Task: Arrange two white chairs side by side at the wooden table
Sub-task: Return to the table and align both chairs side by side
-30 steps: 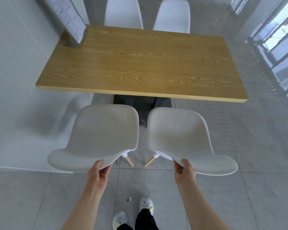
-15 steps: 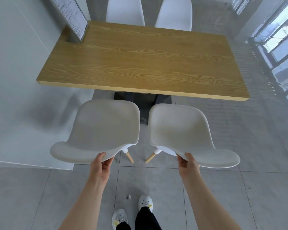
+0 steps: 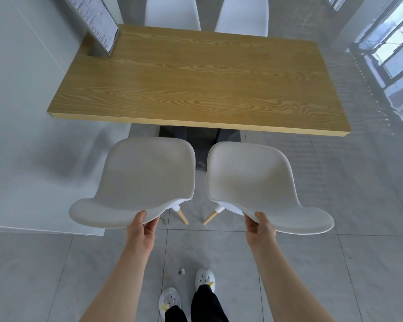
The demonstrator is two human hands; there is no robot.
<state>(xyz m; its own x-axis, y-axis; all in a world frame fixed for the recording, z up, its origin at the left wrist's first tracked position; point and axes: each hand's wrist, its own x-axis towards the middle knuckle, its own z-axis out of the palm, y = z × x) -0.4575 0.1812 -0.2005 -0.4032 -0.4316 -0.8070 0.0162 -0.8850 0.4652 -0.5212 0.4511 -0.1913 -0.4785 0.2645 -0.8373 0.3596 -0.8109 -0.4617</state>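
each hand pinches a chair back: left hand [image 3: 142, 231] the left chair [image 3: 140, 182], right hand [image 3: 260, 226] the right chair [image 3: 258, 184], near the tabletop [image 3: 196, 89].

Centre frame: left hand [image 3: 142, 231] grips back edge of left white chair [image 3: 144, 180]; right hand [image 3: 261, 226] grips right white chair [image 3: 254, 182]. Chairs side by side, narrow gap, facing wooden worktop [image 3: 196, 84] above.

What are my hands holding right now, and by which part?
Left hand grips the left white chair by the top edge of its backrest; right hand grips the right white chair the same way.
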